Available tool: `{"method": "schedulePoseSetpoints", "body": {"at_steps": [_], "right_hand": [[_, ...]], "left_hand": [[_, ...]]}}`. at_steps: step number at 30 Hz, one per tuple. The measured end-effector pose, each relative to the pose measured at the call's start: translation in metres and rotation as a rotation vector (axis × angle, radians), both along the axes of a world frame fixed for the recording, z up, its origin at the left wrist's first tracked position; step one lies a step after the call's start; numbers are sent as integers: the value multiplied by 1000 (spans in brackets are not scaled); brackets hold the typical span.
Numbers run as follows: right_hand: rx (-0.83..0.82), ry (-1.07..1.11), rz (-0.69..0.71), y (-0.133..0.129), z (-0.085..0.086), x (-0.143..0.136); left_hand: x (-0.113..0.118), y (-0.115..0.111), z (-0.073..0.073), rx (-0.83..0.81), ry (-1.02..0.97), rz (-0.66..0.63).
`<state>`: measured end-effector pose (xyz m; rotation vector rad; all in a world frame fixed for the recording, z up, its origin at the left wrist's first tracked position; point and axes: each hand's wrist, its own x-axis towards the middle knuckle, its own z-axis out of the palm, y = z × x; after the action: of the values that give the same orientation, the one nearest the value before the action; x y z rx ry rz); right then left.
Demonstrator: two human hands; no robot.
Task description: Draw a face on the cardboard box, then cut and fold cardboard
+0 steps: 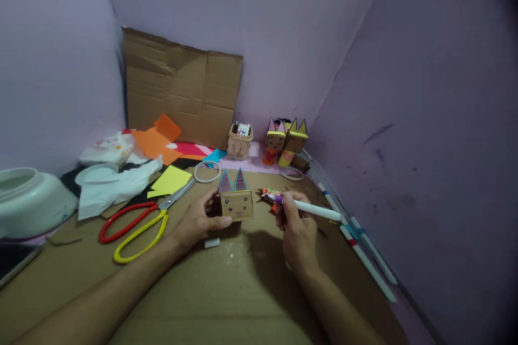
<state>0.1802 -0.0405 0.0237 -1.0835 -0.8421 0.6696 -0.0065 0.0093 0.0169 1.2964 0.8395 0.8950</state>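
My left hand (202, 216) grips a small cardboard box head (236, 208) by its left side, thumb along the lower front edge. Two pointed purple ears with blue outlines rise from its top, and a drawn face with eyes, cheeks and a snout looks toward me. To its right, my right hand (298, 221) is closed around a white felt-tip marker (313, 208) with a purple end, its tip pointing left toward the box without touching it. A small white piece (212, 243), perhaps a marker cap, lies on the cardboard below my left hand.
Large scissors (163, 206) with red and yellow handles lie left, near yellow paper (172, 179) and a white bowl (34, 202). Behind stand a marker holder (240, 143) and two finished-looking eared figures (286, 141). Several markers (368, 264) line the right edge. Cardboard (182, 89) leans on the wall.
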Motion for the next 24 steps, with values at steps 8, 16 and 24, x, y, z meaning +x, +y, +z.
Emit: {"method": "schedulePoseSetpoints", "body": {"at_steps": [8,16,24], "right_hand": [[4,-26,-1,-1,0,0],[-13,-342,15,8,-9,9],[67,-540,27,5,-13,10]], "left_hand": [[-1,3,-3,6,2,7],[-2,0,3,27,-35,46],[-2,3,0,24,-58,47]]}}
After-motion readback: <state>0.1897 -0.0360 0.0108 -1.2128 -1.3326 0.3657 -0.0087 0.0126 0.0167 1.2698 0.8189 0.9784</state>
